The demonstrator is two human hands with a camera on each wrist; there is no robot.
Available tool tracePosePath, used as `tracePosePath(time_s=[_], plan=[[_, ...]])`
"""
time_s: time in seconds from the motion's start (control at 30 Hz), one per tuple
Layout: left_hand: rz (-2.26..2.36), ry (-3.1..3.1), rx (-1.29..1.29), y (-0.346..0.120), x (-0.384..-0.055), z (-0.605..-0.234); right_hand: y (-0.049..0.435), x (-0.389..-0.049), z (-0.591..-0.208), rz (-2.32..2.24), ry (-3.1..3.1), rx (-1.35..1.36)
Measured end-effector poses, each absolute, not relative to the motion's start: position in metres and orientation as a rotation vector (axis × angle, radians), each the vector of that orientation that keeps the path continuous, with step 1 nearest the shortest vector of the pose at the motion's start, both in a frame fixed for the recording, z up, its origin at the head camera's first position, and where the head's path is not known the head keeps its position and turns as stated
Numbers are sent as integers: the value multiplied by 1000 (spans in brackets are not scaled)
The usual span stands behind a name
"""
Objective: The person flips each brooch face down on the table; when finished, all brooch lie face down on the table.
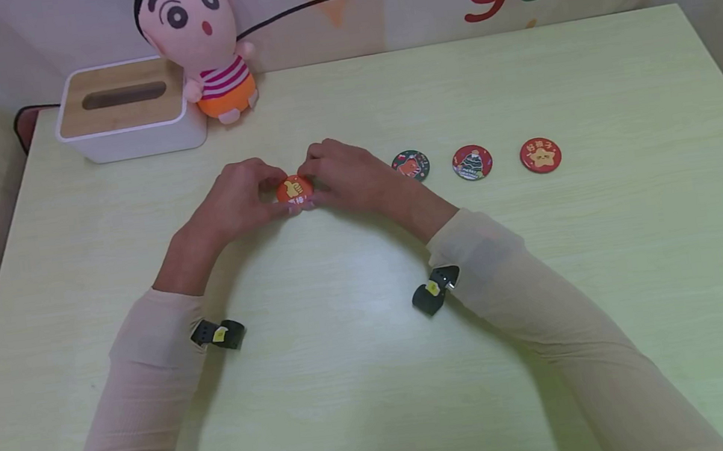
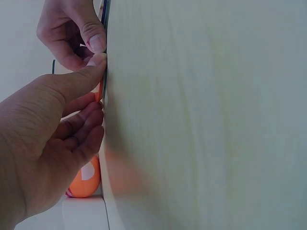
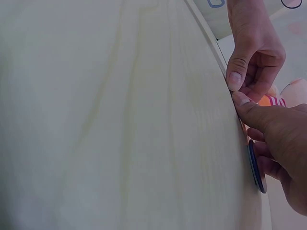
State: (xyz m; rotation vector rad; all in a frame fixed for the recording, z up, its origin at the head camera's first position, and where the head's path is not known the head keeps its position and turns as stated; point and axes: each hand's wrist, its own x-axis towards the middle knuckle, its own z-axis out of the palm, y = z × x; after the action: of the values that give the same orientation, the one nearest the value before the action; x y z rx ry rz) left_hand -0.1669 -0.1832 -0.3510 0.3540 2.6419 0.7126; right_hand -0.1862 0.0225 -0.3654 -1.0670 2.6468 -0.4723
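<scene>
A round red badge [image 1: 294, 188] with a yellow thumbs-up picture lies on the table between both hands. My left hand [image 1: 236, 199] pinches its left edge between thumb and fingers. From the other side, my right hand [image 1: 352, 178] holds the right edge the same way. In the left wrist view, the two thumbs almost meet, and only a sliver of the badge shows. Just right of my right hand is a dark green badge [image 1: 413, 163], partly covered by the wrist. Further along the row sit a red badge with a Christmas tree [image 1: 472, 163] and a red star badge [image 1: 540, 155].
A white tissue box [image 1: 134, 142] with a wooden lid stands at the back left of the pale table [image 1: 383, 403]. Against it leans a plush doll [image 1: 222, 84] in a striped top and orange shorts. A printed curtain [image 1: 429, 6] hangs behind the back edge.
</scene>
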Motion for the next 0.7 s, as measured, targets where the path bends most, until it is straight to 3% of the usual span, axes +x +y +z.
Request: tracePosePath(time_s=[0.7], plan=[[706, 2656, 319, -182, -166, -349, 22, -188, -368, -570, 2624, -1042]])
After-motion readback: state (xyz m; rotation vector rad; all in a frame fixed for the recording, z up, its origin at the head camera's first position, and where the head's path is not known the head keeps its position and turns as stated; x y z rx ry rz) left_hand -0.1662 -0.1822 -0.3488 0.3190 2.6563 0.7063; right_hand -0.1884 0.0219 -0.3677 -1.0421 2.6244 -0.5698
